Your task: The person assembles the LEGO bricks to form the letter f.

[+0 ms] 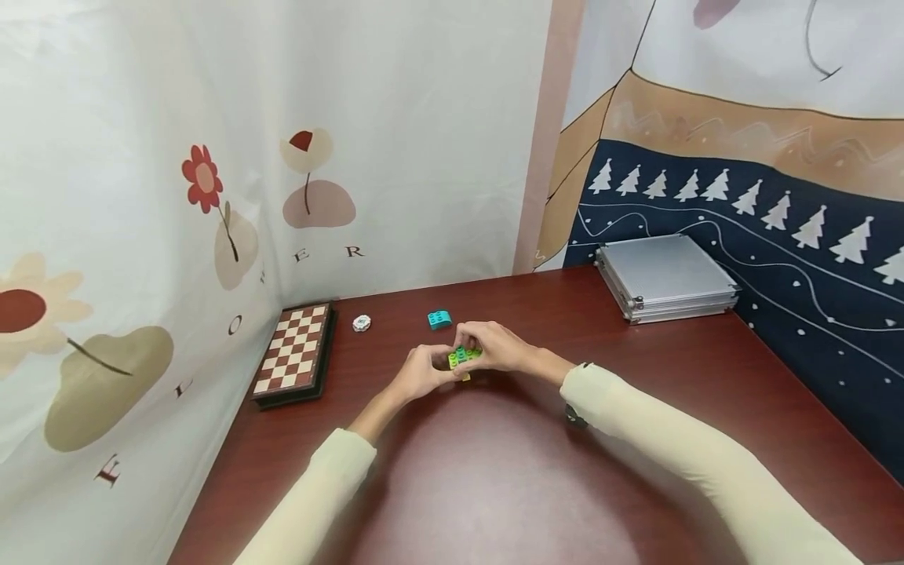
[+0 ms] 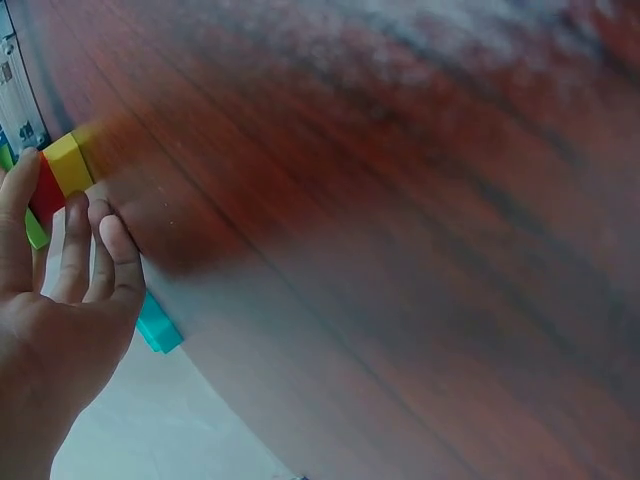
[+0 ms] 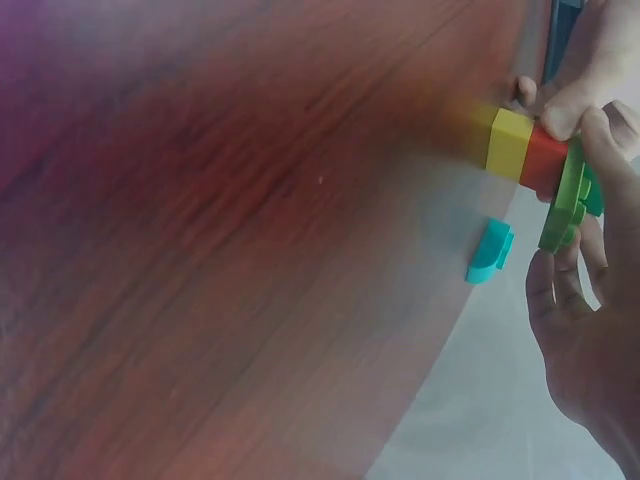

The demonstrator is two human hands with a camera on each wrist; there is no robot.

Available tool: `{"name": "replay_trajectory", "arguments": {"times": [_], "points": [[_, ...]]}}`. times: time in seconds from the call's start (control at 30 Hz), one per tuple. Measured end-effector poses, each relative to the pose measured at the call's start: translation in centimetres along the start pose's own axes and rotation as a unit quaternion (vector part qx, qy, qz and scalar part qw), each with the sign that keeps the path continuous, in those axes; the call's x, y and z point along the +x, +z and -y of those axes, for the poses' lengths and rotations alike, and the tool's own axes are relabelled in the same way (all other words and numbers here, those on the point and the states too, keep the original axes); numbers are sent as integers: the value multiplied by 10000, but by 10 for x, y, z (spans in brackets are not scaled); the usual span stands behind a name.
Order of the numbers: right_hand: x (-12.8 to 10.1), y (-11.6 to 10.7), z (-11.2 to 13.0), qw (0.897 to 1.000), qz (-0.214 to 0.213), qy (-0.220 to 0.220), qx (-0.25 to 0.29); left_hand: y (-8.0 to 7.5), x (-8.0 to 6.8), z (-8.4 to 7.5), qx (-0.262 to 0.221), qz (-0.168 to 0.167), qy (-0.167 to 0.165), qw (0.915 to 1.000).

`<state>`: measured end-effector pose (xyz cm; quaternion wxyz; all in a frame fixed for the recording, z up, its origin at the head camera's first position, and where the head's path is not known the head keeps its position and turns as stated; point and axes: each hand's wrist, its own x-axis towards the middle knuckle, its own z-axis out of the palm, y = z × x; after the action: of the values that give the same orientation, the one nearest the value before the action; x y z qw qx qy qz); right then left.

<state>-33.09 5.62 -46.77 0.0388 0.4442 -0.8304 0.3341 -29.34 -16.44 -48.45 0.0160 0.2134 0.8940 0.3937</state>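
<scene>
In the middle of the table stands a small stack of toy building bricks, with a yellow brick (image 3: pixel 508 142) at the bottom, a red brick (image 3: pixel 543 160) above it and a lime green studded brick (image 3: pixel 565 205) over that. A darker green brick (image 1: pixel 462 353) tops the stack. My left hand (image 1: pixel 421 372) grips the stack from the left, thumb at the near side. From the right, my right hand (image 1: pixel 497 346) pinches the lime green piece between thumb and fingers. Just behind the hands lies a loose turquoise brick (image 1: pixel 439 318). Fingers partly hide the stack.
A checkered board box (image 1: pixel 295 351) lies at the left by the curtain. Near it is a small round white piece (image 1: pixel 362 322). Silver flat cases (image 1: pixel 667 271) are stacked at the back right. Printed curtains (image 1: pixel 424 141) border the dark red table (image 1: pixel 508 479).
</scene>
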Motion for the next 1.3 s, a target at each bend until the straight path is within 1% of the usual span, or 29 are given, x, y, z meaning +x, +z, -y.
{"name": "replay_trajectory", "arguments": {"times": [0.13,0.23,0.4,0.5,0.57,0.8,0.9,1.1,1.2,1.3], "points": [[0,0,-2,9999,25,115,-6,0,1,-1,-12,23,70,10000],[-1,0,-3,9997,132,112,153,-2,0,-1,-31,86,105,9999],[-4,-3,-3,9986,205,-176,454,-7,-3,-3,-40,151,108,9998],[-3,-7,-4,9979,130,-353,521,-9,-4,-3,-25,207,81,9997],[-1,-11,-6,9978,53,-351,561,-10,-4,-3,-51,261,44,9996],[12,-28,-23,9969,-341,162,688,-10,-4,-2,-15,225,-171,9996],[20,-29,-33,9964,-449,337,639,-10,-4,-2,-36,220,-233,9995],[35,-26,-50,9952,-364,702,581,-9,-2,-1,-43,229,-303,9993],[42,-21,-56,9948,-281,812,554,-9,-1,-1,-14,247,-334,9991],[49,-16,-61,9947,-261,874,465,-10,0,-1,-5,289,-276,9992]]}}
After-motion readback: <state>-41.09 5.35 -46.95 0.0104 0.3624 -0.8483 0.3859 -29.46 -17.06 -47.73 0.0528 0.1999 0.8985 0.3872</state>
